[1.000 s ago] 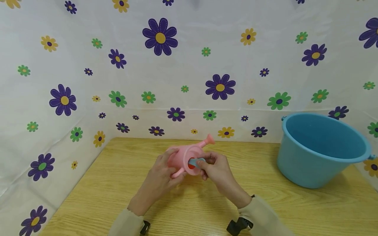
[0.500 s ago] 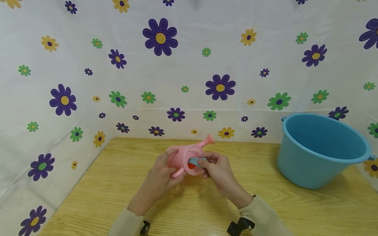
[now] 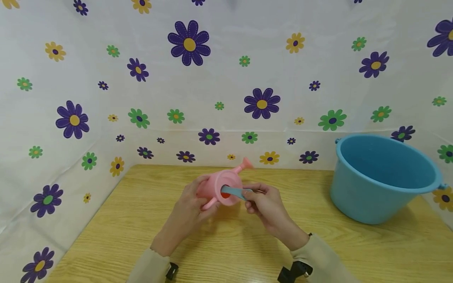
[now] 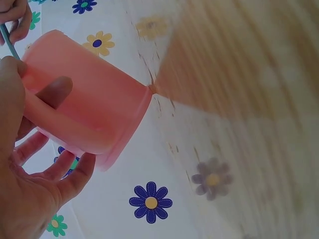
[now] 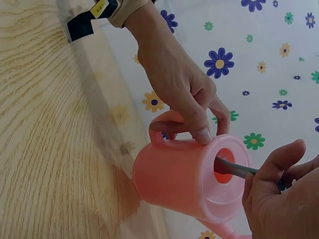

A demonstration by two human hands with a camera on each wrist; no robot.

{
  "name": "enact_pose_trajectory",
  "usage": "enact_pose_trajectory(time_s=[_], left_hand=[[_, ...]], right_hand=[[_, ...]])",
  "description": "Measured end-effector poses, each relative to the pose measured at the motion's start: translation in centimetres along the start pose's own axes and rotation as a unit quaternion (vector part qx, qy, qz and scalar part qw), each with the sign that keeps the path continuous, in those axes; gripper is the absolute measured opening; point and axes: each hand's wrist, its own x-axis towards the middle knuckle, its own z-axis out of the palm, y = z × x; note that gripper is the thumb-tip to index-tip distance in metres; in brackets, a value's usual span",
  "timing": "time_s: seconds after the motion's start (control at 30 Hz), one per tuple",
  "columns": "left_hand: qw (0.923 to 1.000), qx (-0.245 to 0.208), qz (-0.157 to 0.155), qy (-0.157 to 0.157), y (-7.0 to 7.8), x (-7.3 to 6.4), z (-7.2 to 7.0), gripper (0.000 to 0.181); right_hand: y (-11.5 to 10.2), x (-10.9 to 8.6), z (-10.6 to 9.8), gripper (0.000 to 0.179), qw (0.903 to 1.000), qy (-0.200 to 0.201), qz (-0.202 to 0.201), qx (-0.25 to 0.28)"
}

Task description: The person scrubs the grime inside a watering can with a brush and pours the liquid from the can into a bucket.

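Note:
A pink watering can is tipped over the table, its round opening turned towards me and its spout up to the right. My left hand grips it from the left, with fingers around the can's handle and body. In the left wrist view, the base edge meets the tabletop at one corner. A slim blue handle runs into the opening, and my right hand pinches its outer end between thumb and fingers. The handle's inner end is hidden inside the can, where a red-orange patch shows.
To the right on the wooden table stands a large light-blue bucket. A white sheet with printed flowers rises along the back and both sides of the table.
My right hand has drawn back a little to the right, and more of the blue handle shows outside the opening. My left hand keeps its hold on the can.

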Motion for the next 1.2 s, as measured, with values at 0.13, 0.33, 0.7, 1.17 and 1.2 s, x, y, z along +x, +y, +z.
enact_pose_trajectory(time_s=[0.13, 0.33, 0.7, 1.17, 1.2], left_hand=[[0.9997, -0.017, -0.018, 0.0, -0.4, 0.0, 0.0, 0.032], [0.9993, -0.034, -0.018, 0.004, -0.6, 0.0, 0.0, 0.028], [0.9992, -0.034, -0.021, 0.002, -0.6, -0.2, 0.0, 0.026], [0.9999, -0.013, 0.007, 0.006, -0.3, -0.1, 0.0, 0.031], [0.9999, -0.011, 0.007, 0.004, -0.3, -0.1, 0.0, 0.031]], right_hand=[[-0.1, -0.1, -0.2, 0.02, 1.0, 0.0, 0.004, 0.006], [-0.2, -0.3, -0.3, 0.023, 0.9998, 0.001, 0.02, 0.011], [0.1, -0.2, 0.0, 0.022, 0.9996, 0.003, 0.018, 0.02], [0.3, 0.3, 0.6, 0.021, 0.9998, 0.002, 0.004, 0.02], [0.3, 0.4, 0.7, 0.02, 0.9998, 0.002, 0.003, 0.02]])
